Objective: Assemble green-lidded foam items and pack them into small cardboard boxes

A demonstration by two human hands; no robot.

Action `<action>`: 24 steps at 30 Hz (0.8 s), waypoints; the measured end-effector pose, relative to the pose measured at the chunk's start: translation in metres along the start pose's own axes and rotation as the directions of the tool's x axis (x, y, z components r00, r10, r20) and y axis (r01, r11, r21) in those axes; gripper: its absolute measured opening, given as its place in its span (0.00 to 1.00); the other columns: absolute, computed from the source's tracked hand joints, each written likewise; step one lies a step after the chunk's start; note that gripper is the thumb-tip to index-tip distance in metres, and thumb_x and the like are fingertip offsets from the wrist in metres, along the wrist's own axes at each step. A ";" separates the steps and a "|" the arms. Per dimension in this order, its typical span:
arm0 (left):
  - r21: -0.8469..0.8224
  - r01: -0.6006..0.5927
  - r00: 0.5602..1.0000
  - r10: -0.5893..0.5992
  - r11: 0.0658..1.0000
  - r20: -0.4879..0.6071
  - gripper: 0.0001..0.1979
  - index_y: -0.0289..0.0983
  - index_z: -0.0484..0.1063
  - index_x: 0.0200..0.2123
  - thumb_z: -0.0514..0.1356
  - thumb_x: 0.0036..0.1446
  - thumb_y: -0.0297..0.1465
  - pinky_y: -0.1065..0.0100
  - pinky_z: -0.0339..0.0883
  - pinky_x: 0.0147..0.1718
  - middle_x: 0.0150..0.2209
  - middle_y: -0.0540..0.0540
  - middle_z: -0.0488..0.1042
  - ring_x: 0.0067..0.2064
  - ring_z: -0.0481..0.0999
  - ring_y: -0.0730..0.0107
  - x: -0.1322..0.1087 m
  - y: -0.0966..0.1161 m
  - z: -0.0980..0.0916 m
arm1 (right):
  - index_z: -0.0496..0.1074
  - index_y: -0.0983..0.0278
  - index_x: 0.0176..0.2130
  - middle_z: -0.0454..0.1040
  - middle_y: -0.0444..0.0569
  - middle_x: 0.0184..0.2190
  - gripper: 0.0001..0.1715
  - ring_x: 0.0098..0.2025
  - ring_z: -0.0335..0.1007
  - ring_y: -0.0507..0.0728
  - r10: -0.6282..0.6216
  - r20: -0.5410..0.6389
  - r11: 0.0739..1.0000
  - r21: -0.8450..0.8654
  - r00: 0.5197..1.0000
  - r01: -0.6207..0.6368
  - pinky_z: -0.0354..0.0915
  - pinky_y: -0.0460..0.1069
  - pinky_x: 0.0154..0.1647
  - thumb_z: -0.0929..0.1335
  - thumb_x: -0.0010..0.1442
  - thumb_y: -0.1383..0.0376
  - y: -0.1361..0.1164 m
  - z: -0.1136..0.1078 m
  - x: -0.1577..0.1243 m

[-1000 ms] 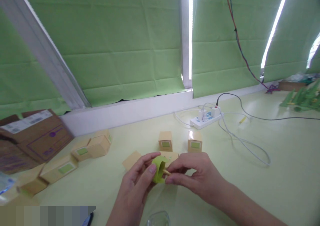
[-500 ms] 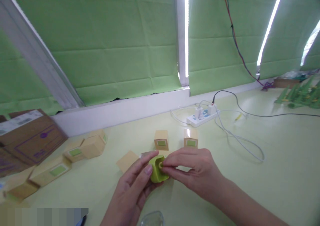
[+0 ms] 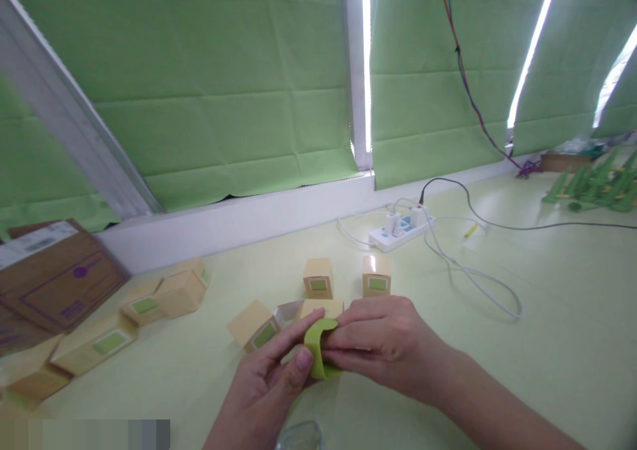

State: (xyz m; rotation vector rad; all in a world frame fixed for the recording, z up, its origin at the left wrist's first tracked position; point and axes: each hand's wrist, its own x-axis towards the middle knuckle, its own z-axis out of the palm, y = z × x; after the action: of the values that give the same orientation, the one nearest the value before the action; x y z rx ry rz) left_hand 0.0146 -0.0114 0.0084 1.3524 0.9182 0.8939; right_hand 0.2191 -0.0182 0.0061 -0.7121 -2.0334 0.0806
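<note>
My left hand point(image 3: 266, 380) is closed around a yellow-green hollow cup-shaped piece point(image 3: 314, 350), thumb at the near side of its wall. The opening of this piece faces right. From that side my right hand point(image 3: 393, 354) reaches in, its fingers pressed together and their tips hidden inside the cup, so what they pinch does not show. Just behind the hands lie a small tan carton point(image 3: 253, 325) and an opened tan box point(image 3: 321, 308). Below them, at the bottom edge, a clear glass-like container point(image 3: 300, 435) is partly in view.
Two small tan boxes point(image 3: 318, 279) point(image 3: 377, 276) stand behind the hands. More tan boxes point(image 3: 107, 340) line the left, before a brown carton point(image 3: 64, 277). A white power strip point(image 3: 401, 229) with cables lies at the back. Green spiky pieces point(image 3: 597, 184) are at far right.
The green cup has turned in my left hand and come slightly nearer. My right fingers have gone deeper into it, and the small pale piece seen at their tips is now hidden.
</note>
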 end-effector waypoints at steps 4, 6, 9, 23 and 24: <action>0.063 -0.040 0.998 0.043 0.997 -0.054 0.19 0.46 0.81 0.49 0.69 0.54 0.41 0.56 0.75 0.53 0.58 0.46 0.77 0.66 0.64 0.44 0.000 -0.002 0.000 | 0.80 0.63 0.34 0.81 0.47 0.29 0.15 0.30 0.74 0.52 -0.035 0.002 0.999 -0.013 0.999 0.035 0.69 0.44 0.33 0.66 0.70 0.65 -0.001 -0.002 0.001; 0.076 -0.048 0.997 0.052 0.996 -0.064 0.20 0.47 0.81 0.50 0.70 0.53 0.41 0.56 0.76 0.51 0.56 0.46 0.78 0.63 0.69 0.44 0.001 -0.005 0.000 | 0.80 0.63 0.34 0.80 0.47 0.29 0.15 0.30 0.74 0.52 -0.052 -0.011 0.998 -0.017 0.999 0.052 0.69 0.44 0.33 0.66 0.70 0.65 0.000 -0.002 0.000; 0.065 -0.055 0.997 0.059 0.996 -0.048 0.20 0.48 0.80 0.50 0.71 0.53 0.41 0.57 0.76 0.51 0.52 0.45 0.82 0.59 0.76 0.47 0.001 -0.008 -0.001 | 0.80 0.63 0.33 0.81 0.48 0.30 0.15 0.29 0.74 0.52 -0.059 -0.024 0.998 -0.010 0.998 0.059 0.69 0.44 0.32 0.66 0.70 0.65 0.001 0.001 -0.002; -0.116 -0.081 0.977 0.056 0.990 -0.203 0.22 0.42 0.79 0.49 0.72 0.50 0.41 0.63 0.77 0.48 0.50 0.43 0.82 0.51 0.81 0.55 0.002 -0.004 0.006 | 0.80 0.62 0.42 0.83 0.47 0.36 0.07 0.36 0.79 0.53 0.136 -0.027 0.973 0.191 0.990 -0.128 0.74 0.45 0.41 0.70 0.65 0.68 0.002 0.001 0.001; -0.156 -0.086 0.978 0.053 0.984 -0.201 0.22 0.41 0.79 0.48 0.72 0.51 0.41 0.64 0.77 0.47 0.49 0.42 0.82 0.50 0.81 0.56 0.002 -0.005 0.006 | 0.80 0.61 0.44 0.84 0.48 0.37 0.08 0.37 0.80 0.54 0.130 -0.059 0.976 0.181 0.990 -0.117 0.74 0.46 0.41 0.71 0.64 0.68 0.003 0.000 0.000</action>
State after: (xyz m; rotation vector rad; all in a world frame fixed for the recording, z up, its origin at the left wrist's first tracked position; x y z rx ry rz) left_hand 0.0212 -0.0119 0.0033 1.1752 0.9297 1.1480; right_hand 0.2199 -0.0158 0.0052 -0.7176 -1.8858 0.3011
